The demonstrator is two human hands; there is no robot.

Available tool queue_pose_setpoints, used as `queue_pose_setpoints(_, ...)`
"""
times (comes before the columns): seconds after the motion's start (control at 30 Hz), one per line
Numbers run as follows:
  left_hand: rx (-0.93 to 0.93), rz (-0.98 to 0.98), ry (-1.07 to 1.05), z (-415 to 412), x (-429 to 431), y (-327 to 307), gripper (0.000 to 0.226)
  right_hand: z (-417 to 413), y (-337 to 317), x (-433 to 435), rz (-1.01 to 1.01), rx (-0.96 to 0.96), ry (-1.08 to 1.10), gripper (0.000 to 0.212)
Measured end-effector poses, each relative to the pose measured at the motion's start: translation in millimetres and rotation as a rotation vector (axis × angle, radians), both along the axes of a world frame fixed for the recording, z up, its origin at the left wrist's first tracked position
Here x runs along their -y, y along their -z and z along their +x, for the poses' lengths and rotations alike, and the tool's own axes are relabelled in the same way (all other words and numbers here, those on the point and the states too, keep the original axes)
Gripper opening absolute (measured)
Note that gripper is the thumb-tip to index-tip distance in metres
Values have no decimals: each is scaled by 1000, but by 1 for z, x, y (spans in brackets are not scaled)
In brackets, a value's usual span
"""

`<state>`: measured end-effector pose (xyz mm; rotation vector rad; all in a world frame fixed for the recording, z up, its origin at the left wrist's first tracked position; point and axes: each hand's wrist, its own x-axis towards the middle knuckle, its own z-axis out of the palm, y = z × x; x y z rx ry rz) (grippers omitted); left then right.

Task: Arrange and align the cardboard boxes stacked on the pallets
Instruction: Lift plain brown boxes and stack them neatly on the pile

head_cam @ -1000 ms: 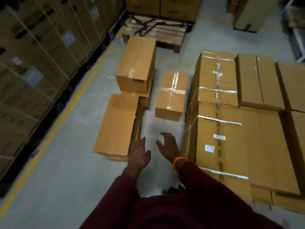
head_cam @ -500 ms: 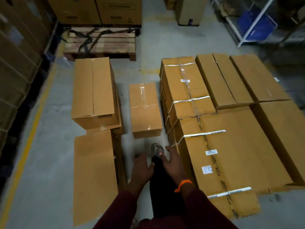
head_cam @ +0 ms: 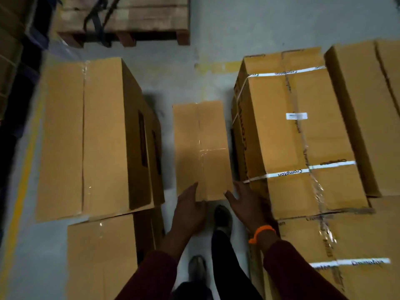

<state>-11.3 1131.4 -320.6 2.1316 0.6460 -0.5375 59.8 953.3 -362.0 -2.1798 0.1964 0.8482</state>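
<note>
Cardboard, taped along its top, the small box (head_cam: 201, 148) lies on the floor (head_cam: 216, 29) between a plain stack (head_cam: 97, 135) and a strapped stack (head_cam: 298, 135). The left hand (head_cam: 190, 210) and right hand (head_cam: 245, 205) are at its near corners, each grip wide, fingers spread, holding nothing.

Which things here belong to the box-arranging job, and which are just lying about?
Job: small taped box, left hand and right hand open at its near end; strapped boxes; stacked boxes on the left.
Lying about: wooden pallet, black strap on it, yellow floor line.
</note>
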Motion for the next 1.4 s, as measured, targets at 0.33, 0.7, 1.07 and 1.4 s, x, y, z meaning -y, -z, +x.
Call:
queue_pose_setpoints(0.33,-303,-124,-456,45,-82,303,105,46,267,1,-62,-211,226,45)
queue_pose_setpoints(0.7,35,-284,-656,35,-78,226,60,60,195,-14,298,-42,498,42)
queue_pose_setpoints(1.07,333,-324,-575,17,-71,-124,58,63,-149,2,454,-85,567,21)
queue_pose_setpoints(1.4,555,-312,-318,-43,-19,-337,77,-27,-358,77,629,101,744,29)
